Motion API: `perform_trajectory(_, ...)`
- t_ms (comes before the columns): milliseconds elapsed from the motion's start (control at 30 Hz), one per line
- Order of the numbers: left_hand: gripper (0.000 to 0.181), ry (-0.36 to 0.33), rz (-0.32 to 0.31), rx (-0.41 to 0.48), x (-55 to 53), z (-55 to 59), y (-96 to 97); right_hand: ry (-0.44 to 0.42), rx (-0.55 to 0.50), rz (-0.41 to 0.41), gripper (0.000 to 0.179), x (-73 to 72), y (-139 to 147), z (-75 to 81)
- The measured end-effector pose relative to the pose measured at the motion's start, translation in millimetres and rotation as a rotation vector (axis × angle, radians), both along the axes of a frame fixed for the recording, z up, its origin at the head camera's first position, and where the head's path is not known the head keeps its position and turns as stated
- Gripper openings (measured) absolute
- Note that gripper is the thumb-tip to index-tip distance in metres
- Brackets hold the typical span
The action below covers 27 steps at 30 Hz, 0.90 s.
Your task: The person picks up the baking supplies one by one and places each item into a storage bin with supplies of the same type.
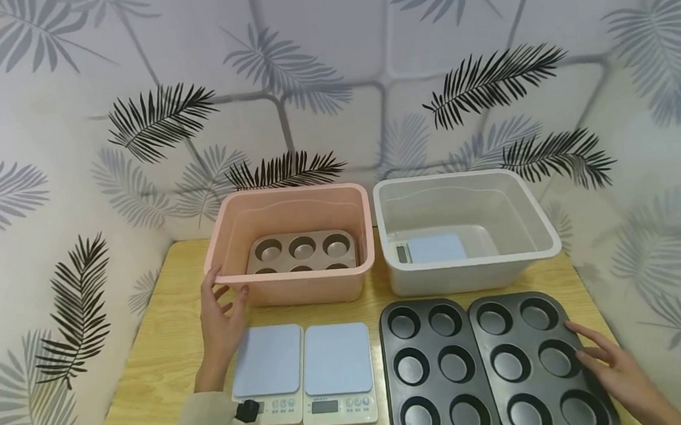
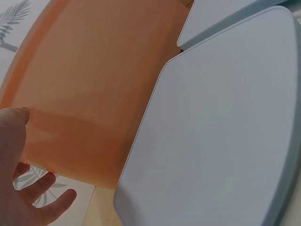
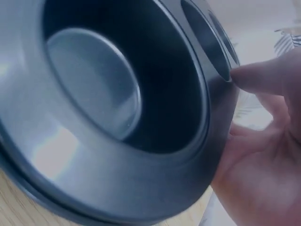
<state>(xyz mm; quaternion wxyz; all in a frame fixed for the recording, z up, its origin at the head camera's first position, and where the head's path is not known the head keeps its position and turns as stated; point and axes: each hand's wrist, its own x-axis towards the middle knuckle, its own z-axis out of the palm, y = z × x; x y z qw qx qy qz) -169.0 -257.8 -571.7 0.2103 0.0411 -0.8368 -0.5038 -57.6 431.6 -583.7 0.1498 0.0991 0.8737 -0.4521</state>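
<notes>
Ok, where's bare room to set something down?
Bare tabletop runs left of the pink bin and left hand. The white bin has room right of its scale. Crowded: kitchen scales and dark muffin pans, side by side.

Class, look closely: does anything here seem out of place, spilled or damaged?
Nothing stands out. The two kitchen scales sit side by side, the two dark muffin pans likewise, and the pink bin and white bin stand upright behind them; no spill or damage shows.

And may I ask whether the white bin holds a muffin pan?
No, the white bin holds a scale, while the brown muffin pan lies in the pink bin.
</notes>
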Motion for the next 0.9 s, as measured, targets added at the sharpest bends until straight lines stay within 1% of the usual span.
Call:
perform_trajectory(100, 0.074, -0.004, -0.001, 0.000, -1.1, 0.9, 0.4, -0.027, -0.167, -0.006, 0.062, 2.9, 2.6, -2.7)
perform_trajectory(200, 0.074, -0.012, 0.001, 0.003, -0.7, 1.7, 1.1, -0.038, -0.297, 0.001, 0.062, 4.7, 5.5, -5.1)
perform_trajectory(233, 0.074, -0.015, 0.001, 0.003, -0.4, 1.8, 1.3, -0.039, -0.325, 0.007, 0.062, 5.0, 6.5, -5.5)
perform_trajectory(333, 0.074, -0.019, 0.001, 0.002, 0.4, 1.9, 1.7, -0.055, -0.358, 0.009, 0.063, 5.9, 8.3, -6.0)
perform_trajectory(400, 0.074, -0.021, 0.000, 0.000, 0.7, 2.1, 1.8, -0.077, -0.373, 0.000, 0.063, 6.6, 8.9, -6.6)
perform_trajectory(500, 0.074, -0.023, -0.001, -0.004, 0.9, 2.0, 1.4, -0.086, -0.412, -0.015, 0.064, 7.7, 9.4, -8.1)
perform_trajectory(667, 0.075, -0.018, -0.001, -0.026, 0.6, 1.7, -0.3, -0.050, -0.502, -0.008, 0.064, 10.9, 10.4, -12.7)
perform_trajectory(833, 0.076, 0.014, 0.015, -0.049, 0.3, -0.5, -1.4, -0.016, -0.504, 0.014, 0.064, 13.5, 10.6, -13.0)
perform_trajectory(900, 0.077, 0.031, 0.030, -0.055, -0.1, -1.9, -1.2, -0.011, -0.543, 0.022, 0.065, 13.7, 11.0, -10.7)
